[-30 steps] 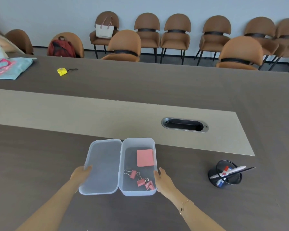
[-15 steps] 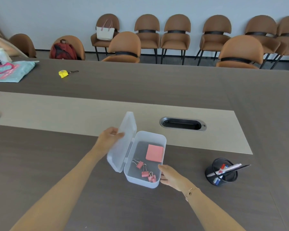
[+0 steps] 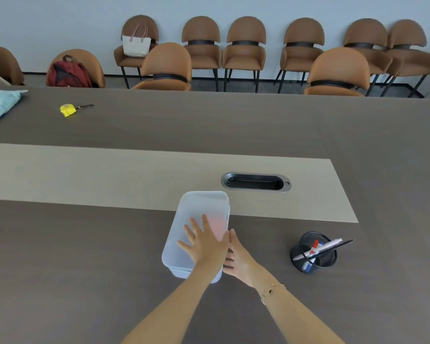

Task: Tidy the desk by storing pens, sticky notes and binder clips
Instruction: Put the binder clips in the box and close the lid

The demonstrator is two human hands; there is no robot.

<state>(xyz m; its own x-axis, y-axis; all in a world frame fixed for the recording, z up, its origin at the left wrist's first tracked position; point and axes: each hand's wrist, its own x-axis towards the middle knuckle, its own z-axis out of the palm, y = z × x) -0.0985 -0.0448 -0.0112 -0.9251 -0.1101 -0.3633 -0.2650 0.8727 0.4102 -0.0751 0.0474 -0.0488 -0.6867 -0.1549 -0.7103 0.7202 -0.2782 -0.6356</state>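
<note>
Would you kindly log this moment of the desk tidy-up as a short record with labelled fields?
box: translucent plastic box on the table, lid down
contents: pink shape showing faintly through the lid
left hand: left hand flat on the lid
right hand: right hand against the box's right side
pen holder: black mesh pen holder right of the box, pens inside

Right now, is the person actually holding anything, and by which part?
The frosted translucent plastic box. The left hand lies flat, palm down, on its closed lid; the right hand steadies the box's right side near the front corner. Nothing is lifted.
</note>
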